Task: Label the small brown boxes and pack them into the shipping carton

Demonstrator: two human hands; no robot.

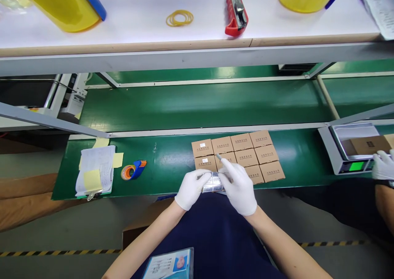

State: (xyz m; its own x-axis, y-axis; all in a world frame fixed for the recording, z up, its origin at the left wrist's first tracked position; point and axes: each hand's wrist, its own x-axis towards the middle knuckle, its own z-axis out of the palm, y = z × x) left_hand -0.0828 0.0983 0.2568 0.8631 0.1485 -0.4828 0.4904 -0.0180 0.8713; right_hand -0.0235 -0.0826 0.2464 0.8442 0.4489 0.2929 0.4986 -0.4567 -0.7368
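Observation:
My left hand (pixel 191 187) and my right hand (pixel 238 184), both in white gloves, are closed together on a small shiny silver packet (pixel 212 182) at the near edge of the green bench. My right hand also pinches a thin grey pen-like stick (pixel 221 159) that points up over the boxes. Just beyond my hands lie several small brown cardboard boxes (pixel 246 149) packed side by side in rows; two at the left carry white labels.
A clipboard with papers and yellow notes (pixel 97 172) and an orange-blue tape dispenser (pixel 133 169) lie left. A scale with a brown box (pixel 353 147) stands right, another person's gloved hand (pixel 383 165) on it. The upper shelf holds rubber bands (pixel 179 18), a red cutter (pixel 235 13) and yellow bins (pixel 61 4).

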